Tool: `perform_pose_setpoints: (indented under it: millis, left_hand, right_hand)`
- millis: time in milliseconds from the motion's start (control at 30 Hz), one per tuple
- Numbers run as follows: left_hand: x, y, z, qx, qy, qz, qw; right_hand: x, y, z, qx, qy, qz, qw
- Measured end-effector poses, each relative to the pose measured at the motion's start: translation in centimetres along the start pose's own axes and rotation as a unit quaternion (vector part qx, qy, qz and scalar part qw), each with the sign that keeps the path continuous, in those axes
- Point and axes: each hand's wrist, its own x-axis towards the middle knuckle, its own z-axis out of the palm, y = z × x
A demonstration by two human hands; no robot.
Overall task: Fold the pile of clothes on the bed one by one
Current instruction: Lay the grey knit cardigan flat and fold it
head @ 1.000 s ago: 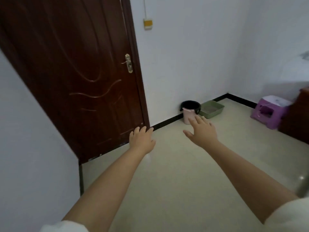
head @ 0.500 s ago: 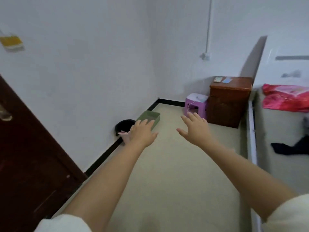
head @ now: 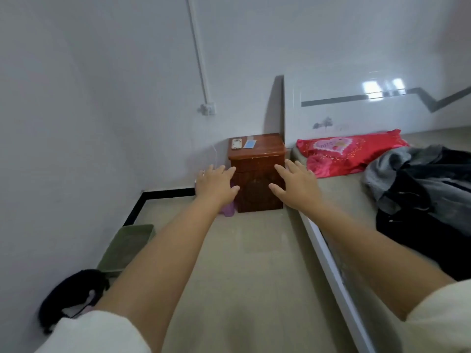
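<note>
From my remote seat, the bed (head: 339, 189) fills the right of the view, its white side rail running toward me, and nothing on it looks folded yet; I judge the task not begun, with every garment left to do. The pile of clothes (head: 418, 189), a dark heap of black and grey fabric, lies rumpled on the mattress near the right edge, just below a red pillow (head: 351, 154) set against the white headboard (head: 382, 113). Pale floor stretches between the bed and a white wall. A wooden nightstand (head: 257, 171) stands in the corner beside the bed. A green tray (head: 127, 248) and a black bin (head: 68, 296) sit along the wall. My left hand (head: 216, 186) and right hand (head: 298, 186) hover outstretched, fingers spread wide, holding nothing, well apart from the clothes.
</note>
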Motion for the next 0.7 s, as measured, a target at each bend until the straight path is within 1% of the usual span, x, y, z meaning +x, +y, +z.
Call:
perform_pose_setpoints:
  millis: [100,200,300,500,600,700]
  left_hand:
    - [7.9,1.9,1.0,-0.024,-0.005,0.073,0.997]
    - [14.5,4.8,2.7,-0.042,-0.027,0.134,0.99]
    - [20.9,8.1,5.2,-0.053,-0.037,0.186,0.98]
    - [34.6,15.4,9.8,-0.053,-0.058,0.242,0.967]
    - [41.2,19.9,11.2,-0.051,-0.074,0.273,0.958]
    - [46.7,24.7,12.7,-0.049,-0.077,0.313,0.945]
  right_hand:
    - [4.5,3.4,0.6,-0.022,-0.001,0.057,0.998]
    - [8.2,7.8,1.6,-0.055,-0.006,0.113,0.992]
    - [11.9,13.5,3.6,-0.049,-0.012,0.181,0.982]
    - [18.3,26.3,6.9,-0.043,-0.022,0.275,0.96]
    - [20.2,33.2,7.9,-0.021,-0.023,0.336,0.942]
    - [21.5,39.5,9.0,-0.016,-0.037,0.4,0.916]
